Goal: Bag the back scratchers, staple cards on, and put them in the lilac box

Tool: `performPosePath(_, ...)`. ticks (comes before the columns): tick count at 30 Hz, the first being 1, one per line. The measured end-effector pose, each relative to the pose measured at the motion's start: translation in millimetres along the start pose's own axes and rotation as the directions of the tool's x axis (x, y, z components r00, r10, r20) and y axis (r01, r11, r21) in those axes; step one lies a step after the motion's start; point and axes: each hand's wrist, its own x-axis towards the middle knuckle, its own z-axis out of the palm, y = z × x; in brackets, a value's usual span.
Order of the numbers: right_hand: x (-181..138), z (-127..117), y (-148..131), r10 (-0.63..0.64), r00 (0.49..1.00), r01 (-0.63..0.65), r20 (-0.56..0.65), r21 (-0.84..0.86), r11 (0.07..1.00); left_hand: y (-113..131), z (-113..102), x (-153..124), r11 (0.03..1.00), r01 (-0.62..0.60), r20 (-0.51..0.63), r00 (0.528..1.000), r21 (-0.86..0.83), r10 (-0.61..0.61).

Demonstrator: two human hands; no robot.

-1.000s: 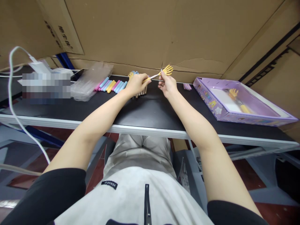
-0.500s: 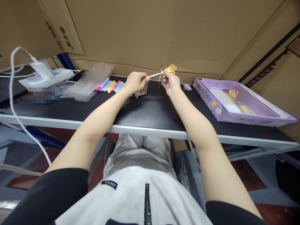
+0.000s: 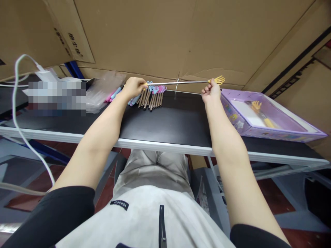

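Note:
I hold a telescopic back scratcher (image 3: 178,82) stretched out level above the black table (image 3: 168,120). My left hand (image 3: 133,88) is closed on its handle end. My right hand (image 3: 210,92) pinches the rod just behind its yellow hand-shaped claw (image 3: 218,80). Beneath my left hand lies a row of several collapsed scratchers (image 3: 152,96) with brown handles and blue and pink claws. Pastel handle sleeves (image 3: 115,93) lie just left of my left hand.
A purple box (image 3: 261,117) with a yellow scratcher inside sits at the right. Clear plastic bags (image 3: 102,91) and a white charger with cable (image 3: 15,89) are at the left. Cardboard sheets (image 3: 165,38) stand behind the table.
My hands have moved apart, pulling the scratcher's metal rod out from short to long. My right hand went right toward the purple box, my left slightly left.

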Motion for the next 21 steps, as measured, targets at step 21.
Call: performPosePath(21,-81.0,42.2,84.9,0.09,0.967,-0.019,0.236,-0.286,0.958,69.1,22.9,-12.8,0.984,-0.176,-0.001,0.984,0.018,0.176)
